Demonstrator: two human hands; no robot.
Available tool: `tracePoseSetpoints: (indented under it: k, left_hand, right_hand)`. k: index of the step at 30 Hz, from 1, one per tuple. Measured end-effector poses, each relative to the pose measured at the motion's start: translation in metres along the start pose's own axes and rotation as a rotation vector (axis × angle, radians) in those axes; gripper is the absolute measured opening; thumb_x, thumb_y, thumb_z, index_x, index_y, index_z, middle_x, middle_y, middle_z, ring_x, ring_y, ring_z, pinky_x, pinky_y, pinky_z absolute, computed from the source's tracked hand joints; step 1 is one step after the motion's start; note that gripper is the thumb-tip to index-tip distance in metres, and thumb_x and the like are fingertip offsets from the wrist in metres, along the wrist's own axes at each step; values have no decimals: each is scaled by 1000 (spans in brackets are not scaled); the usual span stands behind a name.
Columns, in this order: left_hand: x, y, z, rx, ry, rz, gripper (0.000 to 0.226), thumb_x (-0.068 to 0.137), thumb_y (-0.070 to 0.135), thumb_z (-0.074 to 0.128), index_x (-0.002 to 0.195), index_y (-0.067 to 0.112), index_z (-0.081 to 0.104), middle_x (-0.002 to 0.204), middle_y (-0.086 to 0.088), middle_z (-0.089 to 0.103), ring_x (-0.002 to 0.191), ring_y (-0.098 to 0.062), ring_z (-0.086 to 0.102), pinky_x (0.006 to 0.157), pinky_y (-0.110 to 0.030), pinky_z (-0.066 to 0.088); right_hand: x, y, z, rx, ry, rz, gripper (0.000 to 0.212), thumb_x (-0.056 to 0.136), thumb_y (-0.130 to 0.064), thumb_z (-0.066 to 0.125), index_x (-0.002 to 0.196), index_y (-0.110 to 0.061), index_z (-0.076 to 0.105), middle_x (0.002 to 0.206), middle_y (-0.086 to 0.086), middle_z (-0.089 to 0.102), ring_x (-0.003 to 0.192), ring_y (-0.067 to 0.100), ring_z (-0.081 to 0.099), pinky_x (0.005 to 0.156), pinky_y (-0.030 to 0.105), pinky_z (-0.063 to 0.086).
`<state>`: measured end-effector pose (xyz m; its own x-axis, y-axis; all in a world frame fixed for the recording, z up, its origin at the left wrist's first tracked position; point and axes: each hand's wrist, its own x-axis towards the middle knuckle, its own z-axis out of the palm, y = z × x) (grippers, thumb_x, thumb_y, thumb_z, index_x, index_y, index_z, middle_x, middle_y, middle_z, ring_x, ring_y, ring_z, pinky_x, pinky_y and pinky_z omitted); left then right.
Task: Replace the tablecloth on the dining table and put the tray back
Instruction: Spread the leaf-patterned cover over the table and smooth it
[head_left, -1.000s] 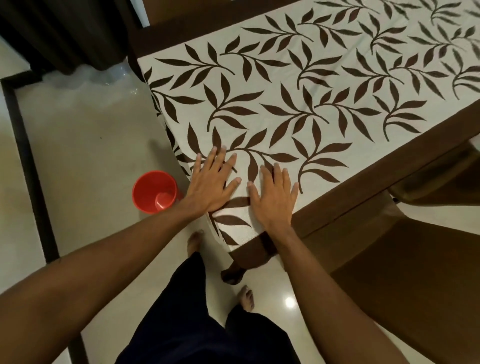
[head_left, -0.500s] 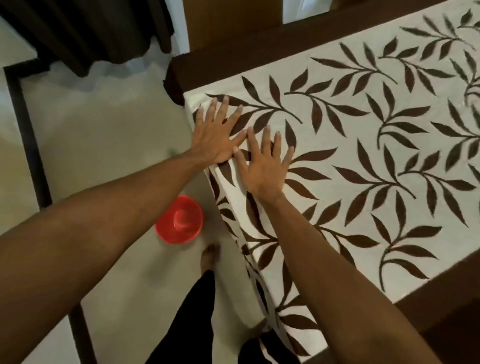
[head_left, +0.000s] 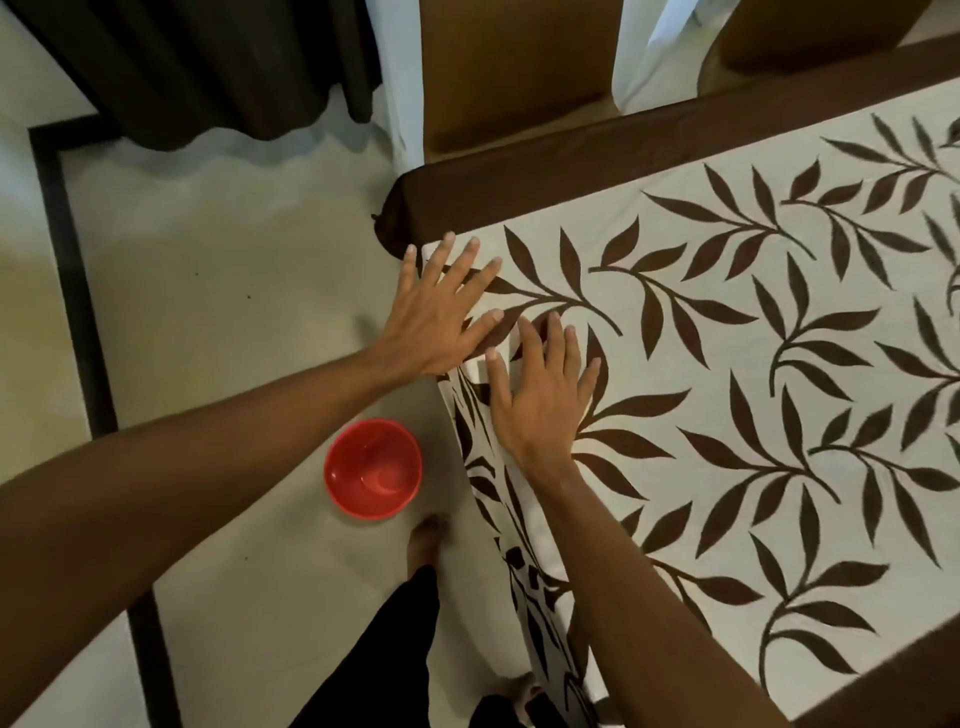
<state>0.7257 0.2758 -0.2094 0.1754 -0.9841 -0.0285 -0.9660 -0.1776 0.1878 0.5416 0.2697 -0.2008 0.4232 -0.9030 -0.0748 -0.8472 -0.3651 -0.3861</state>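
Observation:
A cream tablecloth (head_left: 727, 364) with dark brown leaf sprigs and a brown border covers the dining table. Its left edge hangs down over the table's end. My left hand (head_left: 441, 306) lies flat with spread fingers on the cloth near the far left corner. My right hand (head_left: 540, 395) lies flat just beside it, a little nearer to me, palm down on the cloth at the table's edge. Neither hand holds anything. No tray is in view.
A red bowl (head_left: 373, 468) stands on the pale tiled floor left of the table, close to my bare foot (head_left: 426, 540). A dark curtain (head_left: 208, 62) hangs at the back left. Brown wooden chairs (head_left: 514, 67) stand behind the table's far side.
Both flat hands have slid along the cloth's left edge from the near corner toward the far corner, and my view has followed them.

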Motion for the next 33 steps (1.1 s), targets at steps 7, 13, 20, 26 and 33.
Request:
tracePoseSetpoints:
  k: [7,13,20,26,33]
  left_hand:
    - [76,-29,-7,-21,-120,-190,73,96,72,13,159,37,4,169,-2,-5,154,-30,-9,120,-60,-4]
    - [78,-34,-12,-4,-131,-214,75,96,72,14,159,34,2,169,-3,-5,154,-31,-7,122,-59,-1]
    - [66,-25,-16,92,-201,-269,72,100,63,12,160,25,0,169,-3,-4,154,-32,-8,118,-64,-3]
    - [0,84,-3,31,-166,28,69,100,64,9,160,30,8,169,-1,3,155,-29,-6,119,-64,-3]
    - [-121,241,45,32,-205,113,67,98,68,10,159,40,4,169,0,-4,154,-34,-9,115,-70,-4]
  right_hand:
    - [81,-16,13,-81,-75,-23,65,105,-62,16,163,-31,15,172,6,1,157,28,-10,121,63,-11]
    - [43,-23,27,-141,-66,-120,65,106,-60,19,162,-29,20,171,6,7,158,29,-3,123,62,-1]
    - [-20,27,-17,-25,-35,3,58,106,-58,30,157,-29,32,169,3,20,157,25,9,124,60,7]
    - [-114,154,-73,-69,52,300,67,103,-65,29,157,-26,32,169,5,18,157,29,10,122,65,11]
    - [-242,202,-70,-141,-108,342,77,97,-77,19,162,-39,8,171,-2,-12,157,23,-16,123,62,-4]
